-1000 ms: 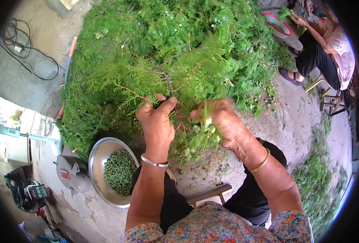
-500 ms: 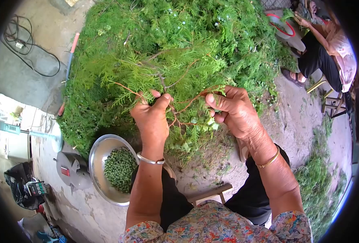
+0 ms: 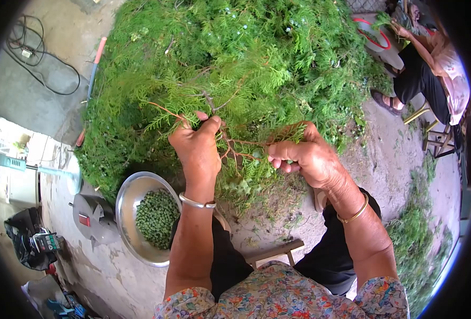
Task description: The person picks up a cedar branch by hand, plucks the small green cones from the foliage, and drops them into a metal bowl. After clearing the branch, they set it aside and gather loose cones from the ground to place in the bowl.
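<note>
My left hand (image 3: pixel 197 151) is closed around the brown stem of a cypress branch (image 3: pixel 240 141), whose leafy sprays reach up and to the right. My right hand (image 3: pixel 311 157) pinches at a side twig of that branch, thumb against curled fingers; what lies between the fingertips is partly hidden. Just beyond both hands rises a large heap of cut cypress greenery (image 3: pixel 203 48), with small pale cones among its leaves. To the left of my left forearm stands a metal basin (image 3: pixel 125 204) holding many small green cones (image 3: pixel 157 219).
At the upper right a person (image 3: pixel 432 69) sits beside a red-rimmed container (image 3: pixel 364 22), holding greenery. A long-handled tool (image 3: pixel 98 53) leans along the heap's left side. A fan (image 3: pixel 12 162), a black bag (image 3: pixel 25 239) and a cable (image 3: pixel 44 58) are at the left. Loose sprigs (image 3: pixel 416 244) lie at the right.
My right hand has turned slightly, and its fingers have shifted down along the twig. Pale green cones seen beside its fingertips before no longer show there. My left hand keeps its grip.
</note>
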Demonstrator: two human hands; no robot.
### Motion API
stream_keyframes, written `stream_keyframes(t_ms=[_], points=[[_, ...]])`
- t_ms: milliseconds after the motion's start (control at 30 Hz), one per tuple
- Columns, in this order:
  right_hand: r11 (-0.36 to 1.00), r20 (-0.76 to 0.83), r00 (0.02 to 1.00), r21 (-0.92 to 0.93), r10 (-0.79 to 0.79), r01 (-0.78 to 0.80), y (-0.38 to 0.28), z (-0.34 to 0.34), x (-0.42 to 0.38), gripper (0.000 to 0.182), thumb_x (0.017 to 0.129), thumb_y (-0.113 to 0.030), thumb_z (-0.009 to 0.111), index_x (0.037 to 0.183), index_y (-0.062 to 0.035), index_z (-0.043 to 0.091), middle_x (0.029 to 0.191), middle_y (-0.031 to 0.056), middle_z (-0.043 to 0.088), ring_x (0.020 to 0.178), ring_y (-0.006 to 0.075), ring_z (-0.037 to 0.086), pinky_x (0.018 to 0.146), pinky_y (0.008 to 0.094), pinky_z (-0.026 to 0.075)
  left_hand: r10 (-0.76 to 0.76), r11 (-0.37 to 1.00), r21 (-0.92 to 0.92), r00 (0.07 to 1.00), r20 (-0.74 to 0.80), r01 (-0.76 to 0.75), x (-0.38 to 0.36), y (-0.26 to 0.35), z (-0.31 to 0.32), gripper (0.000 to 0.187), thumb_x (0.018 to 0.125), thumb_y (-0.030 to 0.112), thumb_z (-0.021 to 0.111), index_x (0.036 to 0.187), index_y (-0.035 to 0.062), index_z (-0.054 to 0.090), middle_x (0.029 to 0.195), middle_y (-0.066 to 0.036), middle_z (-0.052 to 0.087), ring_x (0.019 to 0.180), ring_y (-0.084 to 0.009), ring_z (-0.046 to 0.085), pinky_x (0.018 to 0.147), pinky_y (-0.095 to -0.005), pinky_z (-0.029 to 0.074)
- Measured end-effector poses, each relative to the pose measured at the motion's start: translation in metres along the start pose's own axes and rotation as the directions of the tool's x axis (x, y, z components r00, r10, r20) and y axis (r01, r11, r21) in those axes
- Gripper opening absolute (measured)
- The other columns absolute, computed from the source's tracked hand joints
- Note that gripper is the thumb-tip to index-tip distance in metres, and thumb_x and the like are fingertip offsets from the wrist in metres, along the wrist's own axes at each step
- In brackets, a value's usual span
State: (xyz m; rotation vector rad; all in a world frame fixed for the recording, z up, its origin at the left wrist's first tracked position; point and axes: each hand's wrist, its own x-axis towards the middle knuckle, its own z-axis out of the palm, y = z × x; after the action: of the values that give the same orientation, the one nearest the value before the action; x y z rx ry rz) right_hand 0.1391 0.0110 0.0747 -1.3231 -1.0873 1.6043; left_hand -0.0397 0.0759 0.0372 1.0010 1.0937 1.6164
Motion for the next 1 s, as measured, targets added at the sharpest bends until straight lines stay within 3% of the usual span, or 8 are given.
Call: stream_keyframes(t_ms=[133,233,333,367,433,600,767,1000], points=[[0.967,-0.038,0.991,0.225,0.131,-0.119,0.001,0.001,-0.001,0.018,0.073,-0.017,0.061,0.064,-0.0014,0.058,0.058,0.0013,0.052,0.049,0.008,0.045,0.045,0.0211,0.036,0.02,0.999,-0.035,1.0,-0.021,-0.021,-0.002,0.001,0.003,0.015,0.072,-0.015,0.059,0.076,-0.0015,0.054,0.074,-0.009,0.059,0.064,-0.0171,0.06,0.059,-0.0279,0.048],[0.984,0.17,0.985,0.177,-0.012,-0.019,0.001,-0.01,-0.002,0.017,0.073,-0.016,0.055,0.064,-0.0016,0.055,0.057,0.0023,0.049,0.046,0.0078,0.041,0.04,0.0215,0.03,0.014,0.998,0.069,0.995,-0.095,-0.007,0.004,0.002,-0.001,0.016,0.071,-0.016,0.059,0.075,-0.0018,0.054,0.075,-0.01,0.059,0.065,-0.0178,0.06,0.06,-0.028,0.049],[0.87,0.259,0.966,0.48,-0.015,-0.115,0.01,-0.02,0.0,0.02,0.074,-0.015,0.044,0.07,0.0,0.056,0.058,0.0041,0.048,0.044,0.009,0.037,0.038,0.022,0.026,-0.041,0.998,-0.046,0.993,-0.108,0.037,0.014,0.01,-0.015,0.016,0.072,-0.015,0.06,0.077,-0.0004,0.055,0.075,-0.01,0.06,0.069,-0.0189,0.061,0.061,-0.03,0.049],[0.869,0.259,0.966,0.482,-0.019,-0.112,0.011,-0.016,0.001,0.02,0.074,-0.015,0.044,0.07,0.0,0.056,0.058,0.0041,0.048,0.044,0.009,0.037,0.038,0.022,0.026,-0.064,0.995,-0.086,0.991,-0.114,0.055,0.017,0.013,-0.016,0.016,0.072,-0.014,0.06,0.077,0.0002,0.055,0.076,-0.01,0.06,0.071,-0.0195,0.061,0.061,-0.0307,0.049],[0.867,0.03,0.99,0.479,0.136,-0.134,0.013,-0.005,0.003,0.02,0.073,-0.013,0.044,0.075,0.0012,0.056,0.059,0.0047,0.049,0.045,0.0098,0.037,0.04,0.022,0.026,-0.092,0.993,-0.09,0.987,-0.132,0.081,0.023,0.01,-0.025,0.015,0.072,-0.012,0.061,0.078,0.001,0.056,0.076,-0.01,0.06,0.073,-0.0205,0.061,0.06,-0.0327,0.049],[0.891,0.127,0.975,0.398,0.184,-0.22,0.021,-0.003,0.005,0.033,0.093,-0.03,0.044,0.088,0.0003,0.055,0.072,0.0086,0.059,0.053,0.0129,0.054,0.041,0.0235,0.037,-0.175,0.98,-0.116,0.981,-0.086,0.164,0.021,0.01,-0.029,0.014,0.072,-0.011,0.063,0.078,0.0006,0.057,0.076,-0.008,0.06,0.07,-0.0207,0.061,0.058,-0.0342,0.048],[0.883,0.175,0.975,0.425,0.134,-0.198,0.013,0.018,0.003,0.046,0.092,-0.043,0.047,0.098,0.002,0.052,0.072,0.0099,0.058,0.054,0.0142,0.057,0.038,0.0235,0.037,-0.07,0.997,-0.024,0.997,-0.02,0.069,0.007,0.002,-0.012,0.016,0.069,-0.013,0.063,0.077,-0.0005,0.058,0.076,-0.007,0.06,0.068,-0.0185,0.06,0.059,-0.0303,0.048],[0.982,0.002,0.991,0.138,0.132,-0.131,0.015,0.028,0.008,0.056,0.086,-0.051,0.054,0.1,0.0037,0.055,0.083,0.008,0.061,0.056,0.0131,0.056,0.047,0.0255,0.044,-0.095,0.993,-0.062,0.993,0.075,0.1,-0.003,0.0,0.002,0.018,0.068,-0.016,0.063,0.076,0.0001,0.058,0.075,-0.006,0.06,0.065,-0.0148,0.058,0.06,-0.0268,0.048]])
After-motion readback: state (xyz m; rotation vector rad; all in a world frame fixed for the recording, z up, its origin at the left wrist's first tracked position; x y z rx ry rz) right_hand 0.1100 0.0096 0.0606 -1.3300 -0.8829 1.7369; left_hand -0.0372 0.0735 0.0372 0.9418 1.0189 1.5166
